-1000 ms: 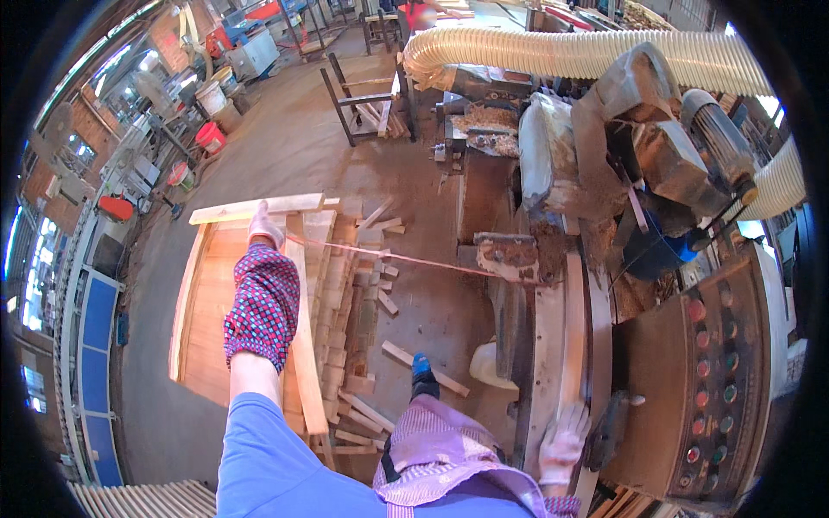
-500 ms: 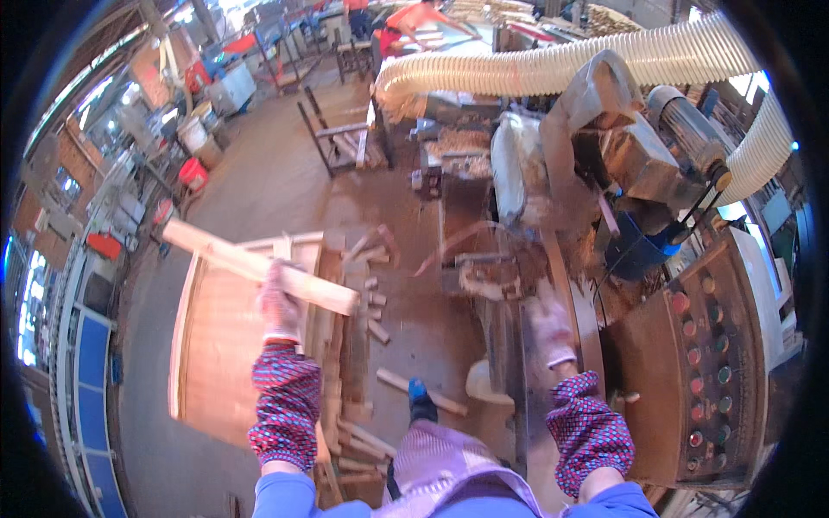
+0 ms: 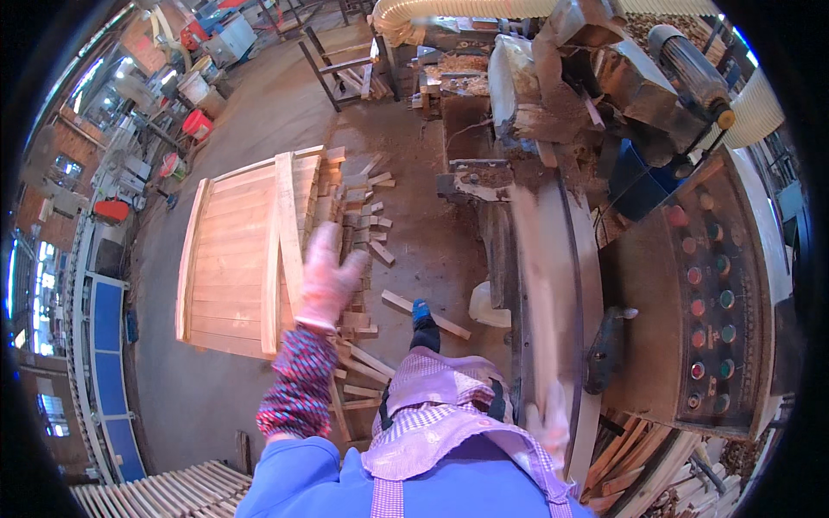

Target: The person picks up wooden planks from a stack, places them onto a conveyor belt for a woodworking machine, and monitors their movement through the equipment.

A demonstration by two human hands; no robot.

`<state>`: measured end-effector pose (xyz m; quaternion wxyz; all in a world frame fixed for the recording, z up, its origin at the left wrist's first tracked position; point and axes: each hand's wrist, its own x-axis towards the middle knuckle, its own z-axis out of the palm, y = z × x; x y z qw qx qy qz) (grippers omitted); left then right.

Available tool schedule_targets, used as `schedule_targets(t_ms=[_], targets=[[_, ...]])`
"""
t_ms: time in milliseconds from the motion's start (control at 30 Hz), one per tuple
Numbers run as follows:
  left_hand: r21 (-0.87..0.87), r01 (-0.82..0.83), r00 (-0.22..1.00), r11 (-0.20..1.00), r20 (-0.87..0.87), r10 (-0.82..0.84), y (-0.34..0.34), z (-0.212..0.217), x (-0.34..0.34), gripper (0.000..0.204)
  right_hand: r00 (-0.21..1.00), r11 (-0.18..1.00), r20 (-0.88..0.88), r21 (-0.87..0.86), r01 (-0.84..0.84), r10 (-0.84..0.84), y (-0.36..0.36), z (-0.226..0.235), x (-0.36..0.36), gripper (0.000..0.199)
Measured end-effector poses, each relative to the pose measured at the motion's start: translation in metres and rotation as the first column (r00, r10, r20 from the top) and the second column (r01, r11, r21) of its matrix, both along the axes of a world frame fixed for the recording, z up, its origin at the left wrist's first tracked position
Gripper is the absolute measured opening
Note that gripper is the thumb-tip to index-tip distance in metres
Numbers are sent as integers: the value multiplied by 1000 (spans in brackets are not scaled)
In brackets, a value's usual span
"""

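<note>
My left hand (image 3: 324, 276), in a pale work glove, is open with fingers spread. It hovers by the right side of a stack of light boards (image 3: 229, 250), near a plank (image 3: 289, 229) lying slanted across that side. My right hand (image 3: 550, 423), also gloved, is at the near end of a long wooden board (image 3: 540, 293) on the narrow machine bed (image 3: 580, 302). Motion smears this hand and the board, so I cannot tell whether its fingers grip or only touch the wood.
Short offcuts (image 3: 377, 229) litter the floor beside the stack. A control panel with coloured buttons (image 3: 710, 302) stands at right. Ahead are the dusty machine head (image 3: 579, 112) and a dark blue bin (image 3: 643, 181). Wood strips (image 3: 622, 457) lie low at right.
My left hand has let go of the plank, which now appears to lie on the stack. My right hand has moved back along the bed toward me. The view has tilted down.
</note>
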<state>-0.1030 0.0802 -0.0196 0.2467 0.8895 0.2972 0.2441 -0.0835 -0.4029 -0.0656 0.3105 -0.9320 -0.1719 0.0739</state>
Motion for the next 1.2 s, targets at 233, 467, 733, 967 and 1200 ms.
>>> schedule_targets(t_ms=[233,467,733,967,1200], targets=[[183,-535,483,825,-734,477,88,14,-17,123,953,885,299,-430,179,-47,-1,-70,23,57],[143,-507,523,850,-733,435,119,3,-33,109,913,869,405,-467,166,44,124,-110,257,61],[91,-486,628,869,-655,420,167,-37,-62,90,887,978,458,-204,36,63,175,-84,329,51],[-754,-29,978,656,114,173,91,11,-79,58,851,704,-131,633,-323,508,195,6,166,46],[-780,625,775,-12,619,132,-133,43,46,77,743,712,-337,654,-257,578,173,62,52,93]])
